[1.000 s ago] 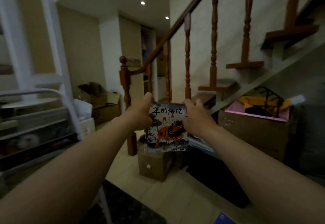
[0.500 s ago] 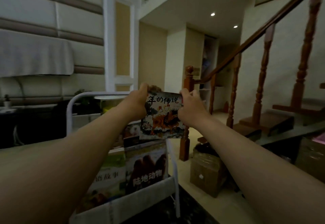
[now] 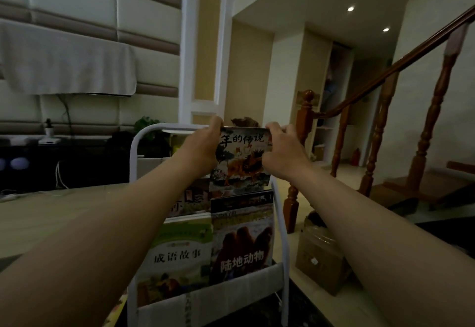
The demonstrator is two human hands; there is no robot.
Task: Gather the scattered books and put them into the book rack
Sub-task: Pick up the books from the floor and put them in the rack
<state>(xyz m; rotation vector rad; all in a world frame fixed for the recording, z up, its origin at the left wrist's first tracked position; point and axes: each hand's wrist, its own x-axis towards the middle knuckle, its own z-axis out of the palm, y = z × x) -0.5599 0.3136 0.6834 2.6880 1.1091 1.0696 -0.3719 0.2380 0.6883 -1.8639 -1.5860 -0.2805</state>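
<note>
I read the title on the thin picture book with the orange beast on its cover as "年的传说", printed in dark characters across the top. My left hand pinches its upper left corner and my right hand grips the upper right corner, fingers curled over the top edge. The book stands upright, cover towards me, its top edge level with the upper bar of the white tube-framed book rack. I cannot tell whether its lower edge already sits in the top pocket.

In the lowest grey fabric pocket stand two books side by side: a green-covered one labelled "成语故事" on the left, and a brown one with a camel's humps labelled "陆地动物" on the right. In the tier above them a pale book shows only part of a character, my left forearm covering the rest, and a dark-topped book beside it has writing too small to read.

Right of the rack a taped cardboard box sits on the floor near the reddish wooden newel post of a staircase. On the padded wall at left hangs something draped in grey cloth, and a small leafy plant shows behind the rack's top bar.
</note>
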